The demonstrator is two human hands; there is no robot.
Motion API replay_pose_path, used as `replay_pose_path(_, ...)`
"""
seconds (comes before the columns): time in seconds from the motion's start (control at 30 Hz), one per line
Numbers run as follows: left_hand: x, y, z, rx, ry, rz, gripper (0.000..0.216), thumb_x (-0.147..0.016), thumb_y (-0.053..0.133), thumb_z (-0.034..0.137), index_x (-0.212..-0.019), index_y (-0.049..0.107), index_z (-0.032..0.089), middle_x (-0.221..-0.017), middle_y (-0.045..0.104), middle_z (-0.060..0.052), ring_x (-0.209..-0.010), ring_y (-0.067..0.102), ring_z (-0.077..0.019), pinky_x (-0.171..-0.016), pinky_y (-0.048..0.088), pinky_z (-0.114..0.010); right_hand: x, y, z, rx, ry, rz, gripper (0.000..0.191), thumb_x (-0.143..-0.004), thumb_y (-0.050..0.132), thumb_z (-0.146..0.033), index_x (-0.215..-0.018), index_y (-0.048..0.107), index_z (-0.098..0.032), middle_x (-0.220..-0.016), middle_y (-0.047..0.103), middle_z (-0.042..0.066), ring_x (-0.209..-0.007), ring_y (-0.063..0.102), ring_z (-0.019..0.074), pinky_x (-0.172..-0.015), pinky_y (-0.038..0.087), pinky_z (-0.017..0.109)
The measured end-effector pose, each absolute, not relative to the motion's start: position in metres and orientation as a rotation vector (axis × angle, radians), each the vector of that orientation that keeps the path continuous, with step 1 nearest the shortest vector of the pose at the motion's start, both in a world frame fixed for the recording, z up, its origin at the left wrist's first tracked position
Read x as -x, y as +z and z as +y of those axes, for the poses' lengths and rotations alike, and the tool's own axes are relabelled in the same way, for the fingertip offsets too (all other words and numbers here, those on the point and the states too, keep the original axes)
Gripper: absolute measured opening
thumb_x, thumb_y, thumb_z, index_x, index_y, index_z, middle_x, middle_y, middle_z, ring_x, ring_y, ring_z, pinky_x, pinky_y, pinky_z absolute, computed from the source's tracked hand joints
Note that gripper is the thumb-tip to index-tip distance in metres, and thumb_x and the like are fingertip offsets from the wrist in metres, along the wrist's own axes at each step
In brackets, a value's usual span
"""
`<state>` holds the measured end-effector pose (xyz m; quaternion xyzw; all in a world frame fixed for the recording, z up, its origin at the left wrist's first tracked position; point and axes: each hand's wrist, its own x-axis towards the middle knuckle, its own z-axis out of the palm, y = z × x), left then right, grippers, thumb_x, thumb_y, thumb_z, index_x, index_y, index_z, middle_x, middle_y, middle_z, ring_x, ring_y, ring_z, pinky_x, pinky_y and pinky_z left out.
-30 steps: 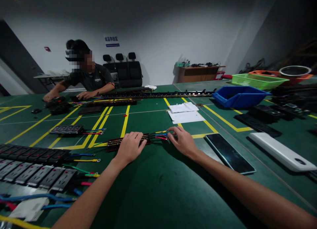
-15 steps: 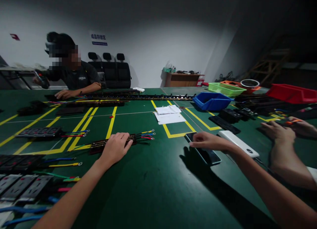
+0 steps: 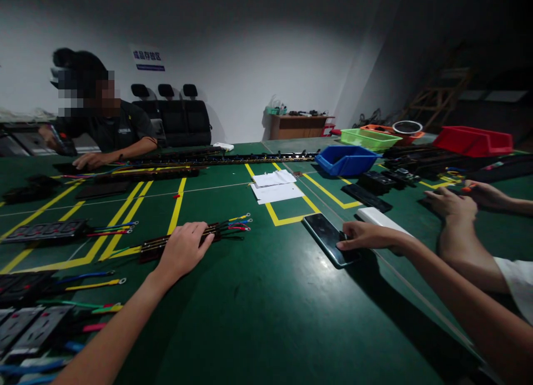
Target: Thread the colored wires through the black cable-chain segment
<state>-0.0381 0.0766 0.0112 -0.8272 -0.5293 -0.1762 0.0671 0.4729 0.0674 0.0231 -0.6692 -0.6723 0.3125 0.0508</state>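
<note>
My left hand [image 3: 183, 250] lies palm down, fingers curled loosely, on a dark brown terminal strip [image 3: 152, 247] whose coloured wires [image 3: 238, 223] fan out to the right. My right hand [image 3: 366, 235] rests on the lower end of a black phone [image 3: 325, 236] lying flat on the green table [image 3: 266, 307], fingers stretched toward the screen. A white power strip housing [image 3: 381, 218] lies just beyond that hand.
A second person's hands [image 3: 452, 204] work at the right. Another person [image 3: 104, 129] sits at the far left. Blue bin [image 3: 345, 160], green tray [image 3: 365, 138], red bin [image 3: 474, 141], white papers [image 3: 275, 186], socket modules [image 3: 45, 229] with wires at left.
My right hand left the strip's wires and moved right onto the phone. The view swung right, bringing the neighbour's hands in. My left hand stayed on the strip.
</note>
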Motion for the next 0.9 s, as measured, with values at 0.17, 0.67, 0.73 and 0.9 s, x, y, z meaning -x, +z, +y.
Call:
replay_pose_path(0.17,0.039,0.009,0.079,2.489,-0.503,-1.595,0.04,-0.102,0.04,0.046,-0.11,0.066,0.016,-0.107,0.071,-0.013,-0.099,0.065,-0.029,-0.087,0.05,-0.044,-0.462,0.045,0.069,1.941,0.982,-1.998,0.061,-0.062,0.073,-0.079,-0.071,0.055,-0.021,-0.071,0.056,0.003,-0.063,0.048,0.0164,-0.056,0.034,0.029)
replay_pose_path(0.67,0.037,0.012,0.077,2.467,-0.456,-1.617,0.043,-0.101,0.04,0.046,-0.114,0.066,0.014,-0.11,0.072,-0.016,-0.101,0.066,-0.031,-0.089,0.051,-0.047,-0.25,0.024,0.106,1.464,0.474,-2.021,0.014,-0.089,0.059,-0.028,-0.102,0.063,-0.022,-0.075,0.063,-0.001,-0.068,0.055,0.0157,-0.058,0.03,0.025)
replay_pose_path(0.73,0.036,0.012,0.077,2.465,-0.456,-1.623,0.043,-0.101,0.04,0.046,-0.116,0.066,0.015,-0.111,0.072,-0.015,-0.102,0.066,-0.031,-0.09,0.051,-0.047,-0.24,0.014,0.111,1.486,0.397,-1.975,0.014,-0.091,0.056,-0.026,-0.104,0.062,-0.023,-0.077,0.064,-0.001,-0.071,0.056,0.0164,-0.059,0.03,0.026)
replay_pose_path(0.9,0.037,0.01,0.079,2.46,-0.466,-1.625,0.043,-0.101,0.041,0.046,-0.116,0.066,0.015,-0.111,0.072,-0.015,-0.103,0.067,-0.0315,-0.089,0.052,-0.048,-0.244,-0.01,0.116,1.45,0.314,-1.963,0.014,-0.094,0.054,-0.025,-0.104,0.063,-0.023,-0.088,0.065,0.002,-0.076,0.059,0.0167,-0.067,0.037,0.027)
